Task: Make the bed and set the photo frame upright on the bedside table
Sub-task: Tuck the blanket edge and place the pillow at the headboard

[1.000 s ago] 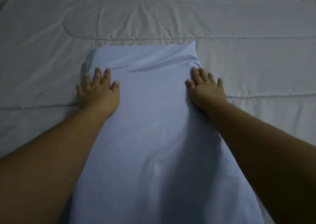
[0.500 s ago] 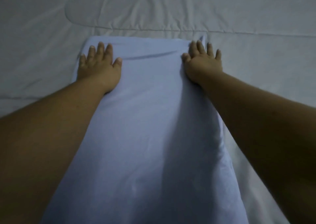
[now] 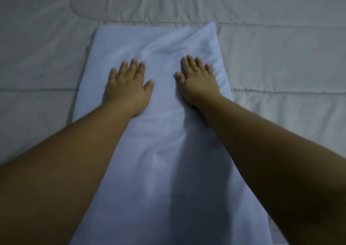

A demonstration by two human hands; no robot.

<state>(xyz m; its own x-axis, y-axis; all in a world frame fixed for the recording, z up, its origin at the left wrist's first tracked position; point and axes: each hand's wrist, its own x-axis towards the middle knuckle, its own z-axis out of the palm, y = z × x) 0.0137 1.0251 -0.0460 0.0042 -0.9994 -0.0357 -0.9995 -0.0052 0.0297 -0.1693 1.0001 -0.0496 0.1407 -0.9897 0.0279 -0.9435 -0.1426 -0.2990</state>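
— Pillow (image 3: pixel 164 151) in pale blue, lying lengthwise on the grey quilted bed (image 3: pixel 280 57), far end toward the middle of the bed, near end running off the bottom of the view
— And the hands?
— Left hand (image 3: pixel 127 89) flat on the pillow's far half, palm down, fingers straight and slightly spread. Right hand (image 3: pixel 198 83) near it, also flat, fingers straight, closer to the pillow's right edge
— Gripping anything?
— Nothing, both press on the cloth, soft creases just ahead of the fingertips
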